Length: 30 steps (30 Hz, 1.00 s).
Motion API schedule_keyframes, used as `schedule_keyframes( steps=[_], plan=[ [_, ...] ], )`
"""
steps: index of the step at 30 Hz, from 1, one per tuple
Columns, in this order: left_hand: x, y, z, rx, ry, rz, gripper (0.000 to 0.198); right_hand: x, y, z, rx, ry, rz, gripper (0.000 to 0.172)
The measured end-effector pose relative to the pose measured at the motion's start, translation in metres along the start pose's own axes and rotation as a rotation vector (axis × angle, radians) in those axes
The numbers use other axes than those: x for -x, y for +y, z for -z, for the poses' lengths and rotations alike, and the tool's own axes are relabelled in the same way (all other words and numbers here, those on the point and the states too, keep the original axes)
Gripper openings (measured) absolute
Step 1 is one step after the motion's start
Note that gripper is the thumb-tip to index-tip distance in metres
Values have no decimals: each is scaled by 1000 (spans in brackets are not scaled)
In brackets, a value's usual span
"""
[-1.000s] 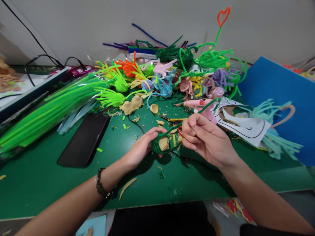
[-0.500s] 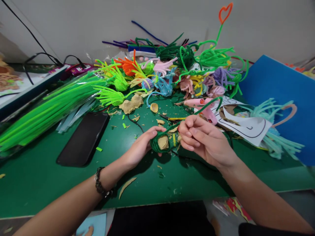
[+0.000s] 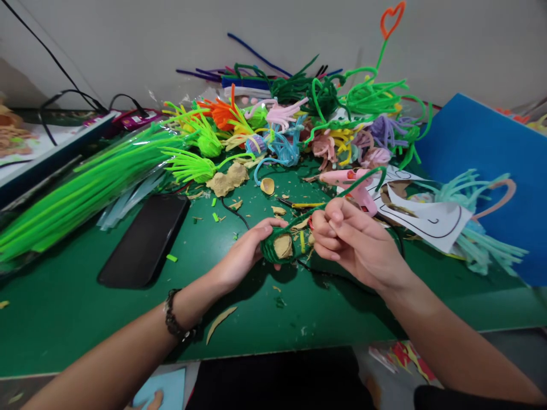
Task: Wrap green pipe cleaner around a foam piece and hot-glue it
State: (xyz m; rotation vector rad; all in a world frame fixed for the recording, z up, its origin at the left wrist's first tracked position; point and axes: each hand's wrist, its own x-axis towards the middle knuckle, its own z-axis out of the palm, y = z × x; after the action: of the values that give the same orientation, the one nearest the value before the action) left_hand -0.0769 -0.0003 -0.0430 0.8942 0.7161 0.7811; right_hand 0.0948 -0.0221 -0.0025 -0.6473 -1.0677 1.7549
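Observation:
My left hand (image 3: pixel 244 251) is closed round a small tan foam piece wrapped in dark green pipe cleaner (image 3: pixel 280 247), held just above the green mat (image 3: pixel 85 319). My right hand (image 3: pixel 354 242) pinches the loose end of that dark green pipe cleaner (image 3: pixel 359 181), which runs up and right from the wrapped piece and curls over at its tip. The two hands are close together at the middle of the mat. A dark beaded bracelet (image 3: pixel 173 316) is on my left wrist.
A black phone (image 3: pixel 145 239) lies left of my hands. A bag of bright green pipe cleaners (image 3: pixel 81 193) stretches to the far left. A heap of coloured pipe-cleaner shapes (image 3: pixel 299 125) fills the back. A pink glue gun (image 3: pixel 354 185), cut paper (image 3: pixel 427 219) and blue foam sheet (image 3: pixel 482 165) lie right. Tan scraps litter the mat.
My right hand has shifted slightly left and closer to the wrapped piece, drawing the green pipe cleaner with it. My left hand has kept its hold in place.

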Motion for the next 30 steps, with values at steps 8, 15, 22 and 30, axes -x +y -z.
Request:
schedule_keyframes(
  steps=[8,15,22,30],
  plan=[
    [0,1,0,-16,4,8,28,0,0,0,-32,-3,-29,13],
    [1,1,0,-6,10,17,29,-1,1,1,-24,40,-19,11],
    [0,0,0,7,9,10,29,-4,2,1,1,99,36,10],
    [0,0,1,2,16,14,28,-3,2,0,-1,98,62,10]
  ],
)
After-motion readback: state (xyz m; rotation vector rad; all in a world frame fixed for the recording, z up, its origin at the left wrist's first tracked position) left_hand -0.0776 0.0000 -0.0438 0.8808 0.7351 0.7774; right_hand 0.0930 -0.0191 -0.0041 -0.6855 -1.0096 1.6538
